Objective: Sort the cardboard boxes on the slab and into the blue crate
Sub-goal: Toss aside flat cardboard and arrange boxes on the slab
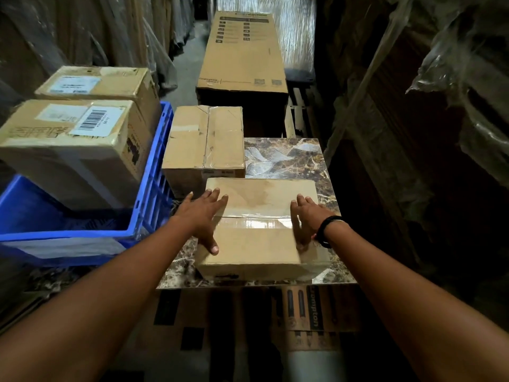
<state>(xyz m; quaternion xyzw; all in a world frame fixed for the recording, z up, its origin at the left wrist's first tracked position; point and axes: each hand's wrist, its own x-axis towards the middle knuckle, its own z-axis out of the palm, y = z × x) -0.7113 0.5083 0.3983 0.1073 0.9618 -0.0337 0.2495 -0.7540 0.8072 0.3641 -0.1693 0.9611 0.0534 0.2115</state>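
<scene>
You are laying both hands flat on the taped cardboard box, which is sitting on the near half of the marble slab. Your left hand is resting on the left part of the box's top, its fingers lying straight and spread apart and its thumb reaching back toward the slab's near edge. Your right hand, with a dark wristband on its wrist, is pressing on the right part of the top. Its fingers are lying straight and only slightly parted, gripping nothing.

A second taped box is sitting at the slab's far left, just behind the one under your hands; you cannot tell whether the two are touching. The blue crate is standing just left of the slab. It is holding a box with a barcode label and another labelled box behind it, both rising above the rim. Beyond the slab's far edge a long printed carton is lying lengthwise. Below the slab's near edge another printed carton is showing.
</scene>
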